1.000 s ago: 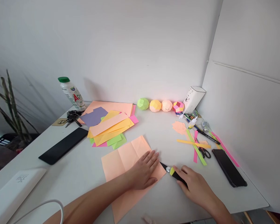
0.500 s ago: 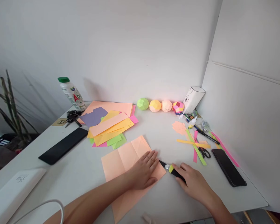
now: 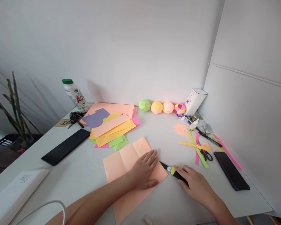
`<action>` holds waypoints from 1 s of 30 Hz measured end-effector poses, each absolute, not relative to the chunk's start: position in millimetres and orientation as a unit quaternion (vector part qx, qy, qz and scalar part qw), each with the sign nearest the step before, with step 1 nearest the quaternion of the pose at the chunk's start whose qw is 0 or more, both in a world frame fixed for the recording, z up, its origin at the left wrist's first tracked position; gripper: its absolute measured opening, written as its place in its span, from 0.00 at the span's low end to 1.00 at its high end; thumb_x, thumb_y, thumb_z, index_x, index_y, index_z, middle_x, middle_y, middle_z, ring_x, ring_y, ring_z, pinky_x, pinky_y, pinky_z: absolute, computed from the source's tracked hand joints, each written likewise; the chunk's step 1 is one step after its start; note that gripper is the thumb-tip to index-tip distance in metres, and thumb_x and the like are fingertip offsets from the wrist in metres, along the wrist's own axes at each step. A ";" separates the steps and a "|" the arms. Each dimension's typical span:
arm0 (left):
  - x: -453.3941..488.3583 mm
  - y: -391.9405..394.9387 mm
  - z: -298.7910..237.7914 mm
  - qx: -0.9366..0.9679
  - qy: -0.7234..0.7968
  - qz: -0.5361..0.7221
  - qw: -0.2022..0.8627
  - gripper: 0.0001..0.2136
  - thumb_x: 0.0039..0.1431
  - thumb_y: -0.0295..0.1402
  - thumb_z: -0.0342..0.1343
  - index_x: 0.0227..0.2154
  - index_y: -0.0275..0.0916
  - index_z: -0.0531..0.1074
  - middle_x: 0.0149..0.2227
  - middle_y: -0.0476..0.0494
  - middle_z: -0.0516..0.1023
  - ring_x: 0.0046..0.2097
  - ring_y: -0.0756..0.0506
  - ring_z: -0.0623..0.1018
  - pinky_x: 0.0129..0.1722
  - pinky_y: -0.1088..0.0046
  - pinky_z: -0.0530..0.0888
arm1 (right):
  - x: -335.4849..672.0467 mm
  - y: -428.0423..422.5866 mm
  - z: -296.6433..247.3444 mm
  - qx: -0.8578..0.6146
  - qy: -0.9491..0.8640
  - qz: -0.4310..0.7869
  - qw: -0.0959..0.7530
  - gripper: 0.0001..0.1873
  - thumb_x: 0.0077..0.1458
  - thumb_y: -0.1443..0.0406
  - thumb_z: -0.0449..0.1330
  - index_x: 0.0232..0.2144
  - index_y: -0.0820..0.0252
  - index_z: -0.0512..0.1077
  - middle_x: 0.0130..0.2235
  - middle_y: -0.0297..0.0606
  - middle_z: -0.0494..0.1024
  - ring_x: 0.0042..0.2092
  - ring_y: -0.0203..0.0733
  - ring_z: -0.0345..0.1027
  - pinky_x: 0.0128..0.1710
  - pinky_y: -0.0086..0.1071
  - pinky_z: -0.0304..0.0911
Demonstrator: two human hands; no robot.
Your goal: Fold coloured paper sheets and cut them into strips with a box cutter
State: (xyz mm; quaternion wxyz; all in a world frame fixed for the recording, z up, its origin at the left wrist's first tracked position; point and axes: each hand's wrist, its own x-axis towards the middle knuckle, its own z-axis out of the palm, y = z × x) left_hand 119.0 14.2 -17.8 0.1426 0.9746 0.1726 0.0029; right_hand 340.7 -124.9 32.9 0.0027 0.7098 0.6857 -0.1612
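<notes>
A creased, peach-coloured sheet of paper point(image 3: 128, 156) lies on the white table, folded over along its right edge. My left hand point(image 3: 147, 168) is spread flat on it, palm down, fingers pointing away from me. In my right hand point(image 3: 194, 181) is a black and yellow utility knife point(image 3: 176, 173), its fingers wrapped around the handle. The dark blade reaches left to the paper's right edge; its tip sits at the fold, close to my left fingertips. How deep the tip goes under the paper I cannot tell.
Coloured paper sheets point(image 3: 112, 128) are piled at back left. Several paper balls point(image 3: 156, 107) line the wall. At right lie paper strips point(image 3: 198, 150), scissors point(image 3: 207, 155), a glue bottle point(image 3: 194, 124) and a phone point(image 3: 231, 171). A white power bank point(image 3: 18, 193) with cable sits front left.
The whole view has shifted slightly, moving the scene a little right and down. Both hands, the knife and the paper keep nearly the same places relative to each other.
</notes>
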 end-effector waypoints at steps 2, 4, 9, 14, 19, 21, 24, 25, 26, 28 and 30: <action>119.3 14.2 -13.6 0.969 0.200 -0.011 0.147 0.43 0.56 0.61 0.40 0.65 0.30 0.46 0.66 0.28 0.35 0.66 0.29 0.37 0.62 0.49 0.46 | 341.1 -125.7 32.6 0.709 0.687 -0.159 -0.002 0.27 0.58 0.64 0.48 0.60 0.51 0.60 0.38 0.39 0.71 0.36 0.43 0.67 0.33 0.34 0.64; 119.7 13.9 -10.9 0.965 0.213 -0.019 0.149 0.44 0.55 0.62 0.41 0.65 0.32 0.46 0.66 0.28 0.35 0.65 0.27 0.36 0.61 0.47 0.45 | 341.8 -126.1 32.0 0.709 0.688 -0.156 -0.004 0.27 0.58 0.64 0.48 0.60 0.50 0.60 0.38 0.39 0.71 0.36 0.43 0.67 0.33 0.34 0.64; 120.3 13.0 -11.3 0.966 0.212 -0.019 0.143 0.45 0.55 0.62 0.39 0.65 0.30 0.46 0.66 0.27 0.36 0.66 0.28 0.36 0.62 0.48 0.44 | 340.2 -122.4 34.5 0.705 0.690 -0.163 0.007 0.27 0.58 0.65 0.49 0.60 0.52 0.60 0.38 0.40 0.71 0.36 0.43 0.67 0.33 0.33 0.63; 120.6 12.7 -13.3 0.967 0.210 -0.016 0.140 0.45 0.55 0.63 0.36 0.65 0.29 0.45 0.66 0.28 0.36 0.66 0.28 0.36 0.62 0.48 0.43 | 335.8 -113.7 38.0 0.698 0.697 -0.162 0.014 0.27 0.58 0.65 0.49 0.60 0.53 0.61 0.38 0.41 0.71 0.39 0.45 0.67 0.35 0.34 0.63; 119.8 12.8 -15.2 0.967 0.211 -0.010 0.142 0.45 0.55 0.63 0.35 0.65 0.30 0.43 0.66 0.27 0.35 0.66 0.29 0.35 0.62 0.48 0.43 | 341.2 -114.5 33.4 0.701 0.694 -0.164 0.007 0.27 0.58 0.64 0.49 0.60 0.53 0.60 0.39 0.40 0.71 0.37 0.43 0.67 0.35 0.34 0.63; 119.5 13.4 -17.0 0.968 0.207 -0.003 0.143 0.45 0.56 0.63 0.35 0.65 0.30 0.43 0.66 0.27 0.36 0.66 0.29 0.35 0.62 0.48 0.43 | 344.0 -117.0 32.1 0.707 0.688 -0.164 0.007 0.27 0.58 0.64 0.49 0.60 0.52 0.60 0.39 0.40 0.72 0.36 0.43 0.67 0.34 0.34 0.63; 119.4 14.4 -20.2 0.970 0.199 0.007 0.141 0.45 0.56 0.63 0.35 0.65 0.30 0.44 0.66 0.27 0.37 0.66 0.29 0.35 0.62 0.48 0.43 | 344.0 -117.6 33.0 0.710 0.685 -0.163 0.010 0.27 0.58 0.64 0.48 0.60 0.52 0.60 0.39 0.40 0.72 0.37 0.43 0.67 0.34 0.34 0.63; 119.5 14.6 -21.3 0.970 0.199 0.008 0.138 0.45 0.55 0.63 0.36 0.65 0.29 0.44 0.66 0.26 0.37 0.66 0.28 0.36 0.62 0.48 0.43 | 342.6 -116.5 33.7 0.709 0.686 -0.162 0.012 0.27 0.58 0.64 0.48 0.60 0.52 0.60 0.39 0.41 0.72 0.38 0.44 0.67 0.35 0.34 0.63; 119.5 14.8 -22.4 0.971 0.199 0.011 0.135 0.46 0.55 0.63 0.37 0.65 0.29 0.45 0.66 0.27 0.37 0.66 0.28 0.37 0.62 0.48 0.43 | 340.9 -114.7 34.6 0.708 0.688 -0.160 0.015 0.27 0.58 0.64 0.48 0.60 0.53 0.60 0.39 0.41 0.72 0.38 0.44 0.67 0.35 0.34 0.63; 119.4 15.0 -25.0 0.972 0.198 0.019 0.126 0.45 0.55 0.63 0.37 0.65 0.30 0.45 0.66 0.27 0.38 0.66 0.28 0.37 0.62 0.48 0.43 | 337.3 -110.2 35.9 0.704 0.692 -0.154 0.024 0.27 0.57 0.65 0.49 0.60 0.54 0.60 0.39 0.41 0.72 0.39 0.45 0.67 0.35 0.35 0.63; 119.0 15.3 -27.8 0.973 0.196 0.029 0.117 0.45 0.56 0.62 0.38 0.65 0.31 0.44 0.67 0.29 0.38 0.66 0.29 0.37 0.62 0.48 0.44 | 335.6 -106.3 36.3 0.700 0.697 -0.150 0.031 0.28 0.57 0.65 0.49 0.60 0.54 0.60 0.39 0.42 0.72 0.38 0.45 0.67 0.35 0.35 0.63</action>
